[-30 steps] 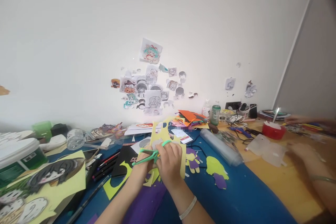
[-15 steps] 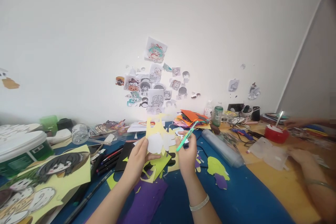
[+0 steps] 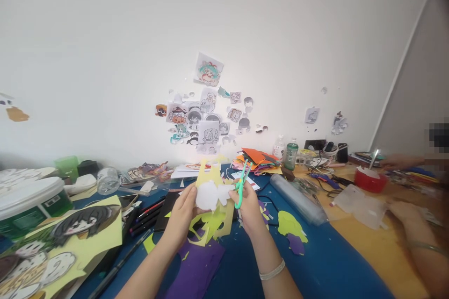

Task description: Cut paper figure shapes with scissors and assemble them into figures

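My left hand [image 3: 185,204] grips the left side of a white paper cutout [image 3: 207,196], thumb on top. Pale yellow paper [image 3: 207,176] with cut-out gaps shows behind the cutout. In my right hand [image 3: 248,203] is a pair of scissors with green handles [image 3: 240,192], and the fingers of that hand also touch the cutout's right edge. Beneath my hands lie yellow-green paper scraps [image 3: 212,222] and a purple sheet [image 3: 196,266] on the blue table surface.
Pens [image 3: 149,215] and a drawing on yellow paper [image 3: 87,229] lie left, near a green-and-white tub [image 3: 31,205]. A clear plastic roll [image 3: 298,200] and bottles [image 3: 291,153] stand right of the coloured paper stack [image 3: 259,156]. Another person's hand [image 3: 403,210] rests far right.
The scissors have swung more upright in my right hand, and its fingers have come in to the cutout's right edge. The white cutout shows more fully now.
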